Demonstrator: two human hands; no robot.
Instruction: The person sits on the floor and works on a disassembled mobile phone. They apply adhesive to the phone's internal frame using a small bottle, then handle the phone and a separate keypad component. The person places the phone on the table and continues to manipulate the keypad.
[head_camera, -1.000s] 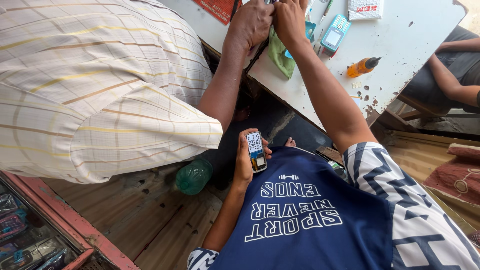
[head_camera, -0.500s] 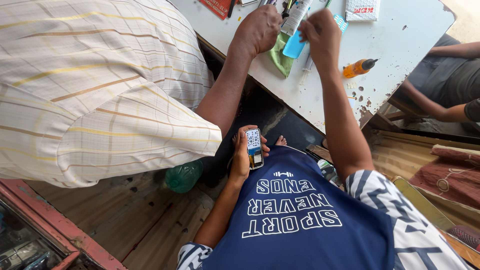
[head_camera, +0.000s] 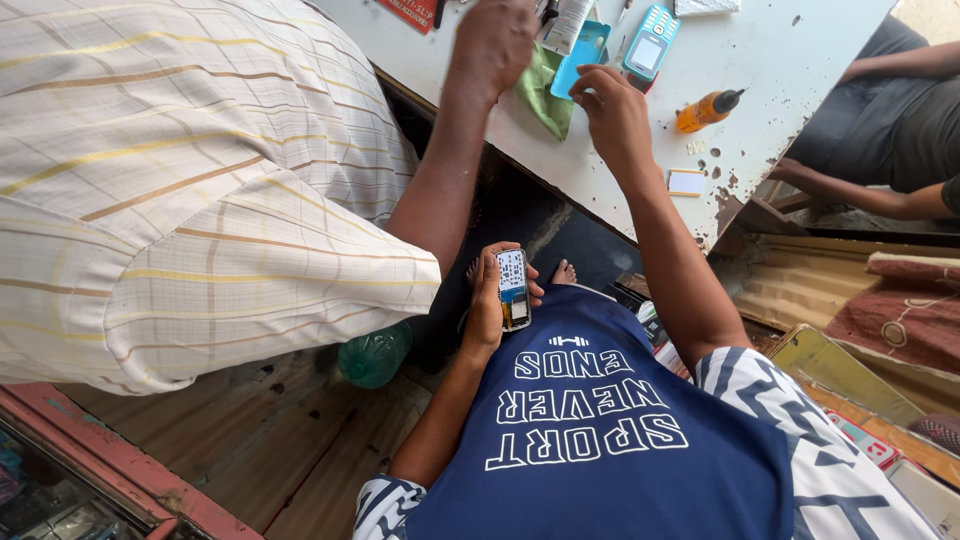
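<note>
Left hand (head_camera: 487, 305) is wrapped around a small opened phone (head_camera: 513, 288), inner side up, held low near the lap, well below the white table (head_camera: 780, 70) edge. Right hand (head_camera: 612, 112) reaches up over the table, fingers curled together, fingertips touching a blue phone cover (head_camera: 581, 52); can't tell if it is actually gripped. A green cloth (head_camera: 543, 92) lies just left of that cover. A blue keypad phone (head_camera: 650, 42) and an orange bottle (head_camera: 708, 108) sit on the table right of the hand. Another person's hand (head_camera: 492, 42), striped sleeve (head_camera: 180, 190), rests on the table beside the cloth.
</note>
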